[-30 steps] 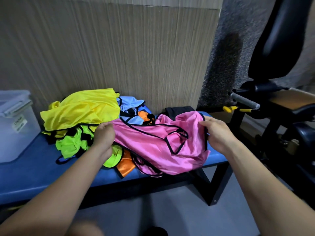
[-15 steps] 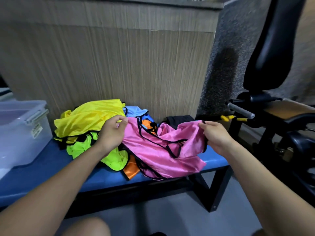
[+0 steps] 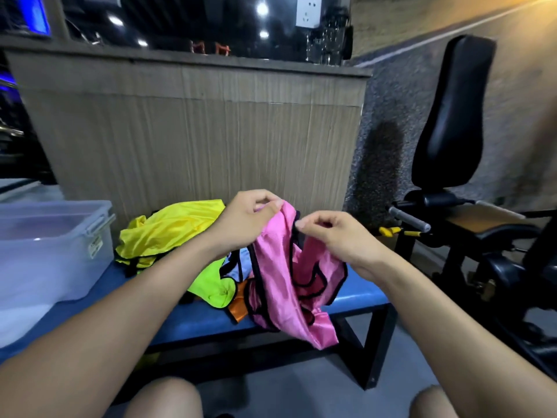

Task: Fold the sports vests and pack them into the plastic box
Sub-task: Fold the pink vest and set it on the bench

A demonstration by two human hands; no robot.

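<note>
Knees (image 3: 162,398) of the seated person show nearest, below the blue bench (image 3: 208,319) that everything else sits on or around. Both forearms reach out over the bench. Above its right half, the left hand (image 3: 245,220) pinches the top edge of the pink vest (image 3: 278,267) between thumb and curled fingers, and the right hand (image 3: 334,236), just beside it, pinches the black-trimmed edge of the same vest with thumb and forefinger, the other fingers curled in. Lifted by both hands, the pink vest hangs in loose folds, its lower part draping over the bench's front edge. On the bench just left of the pink vest lies the heap of other vests: a neon green vest (image 3: 211,285) at the front with a scrap of orange vest (image 3: 238,306) under it, a bit of light blue vest (image 3: 244,262) behind, and a yellow vest (image 3: 171,230) spread across the back of the heap. At the bench's left end stands the clear plastic box (image 3: 48,251), lid off, touching none of the vests. Behind the bench rises a wood-grain counter front (image 3: 196,146). To the bench's right stands a black padded gym seat (image 3: 449,122) on its frame.
</note>
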